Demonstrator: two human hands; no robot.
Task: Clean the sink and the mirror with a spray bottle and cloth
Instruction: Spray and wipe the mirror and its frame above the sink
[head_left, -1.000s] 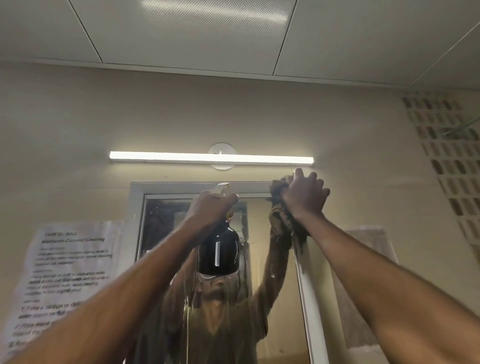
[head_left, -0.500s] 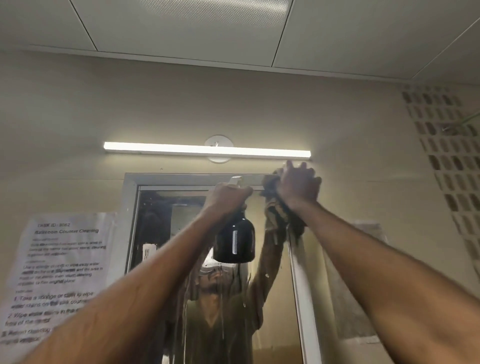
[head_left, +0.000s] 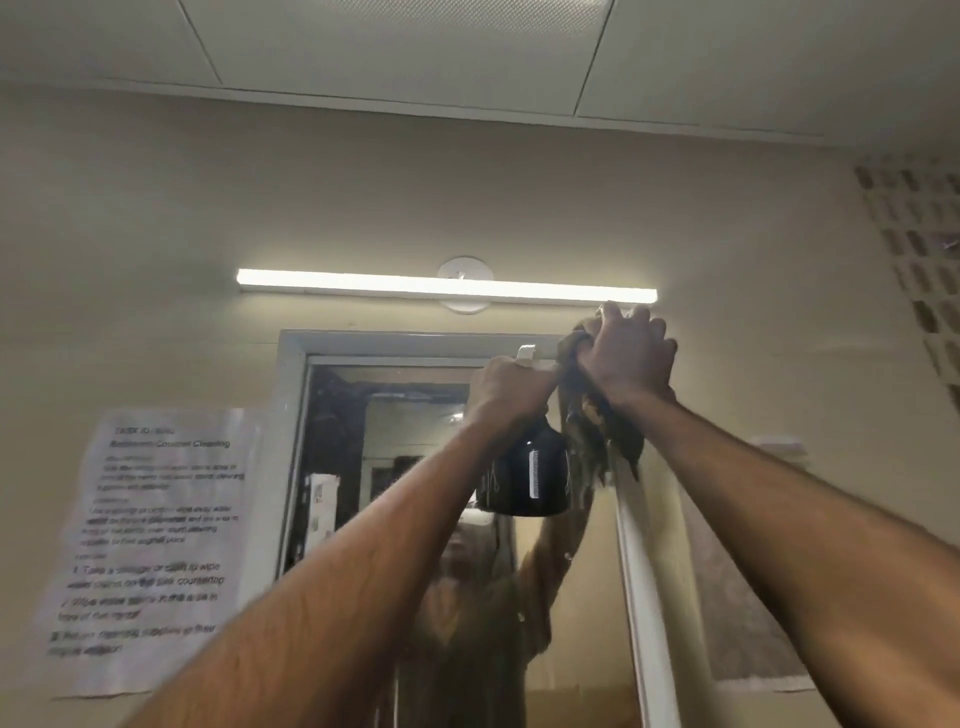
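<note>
Both arms are stretched upward toward the top of the wall-mounted mirror (head_left: 415, 467). The right hand (head_left: 626, 358) is curled round a bunched brown cloth (head_left: 592, 431), which is pressed against the mirror's upper right corner at the frame. Just beside it, the left hand (head_left: 511, 387) is wrapped round the neck of a dark spray bottle (head_left: 524, 480), held upright before the glass.

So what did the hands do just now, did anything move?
The left hand carried the dark round spray bottle rightward along the top of the white-framed mirror, ending beside the right hand. The right hand kept the brown cloth bunched at the mirror's top right corner. Both grips stayed the same, and nothing was let go.
</note>
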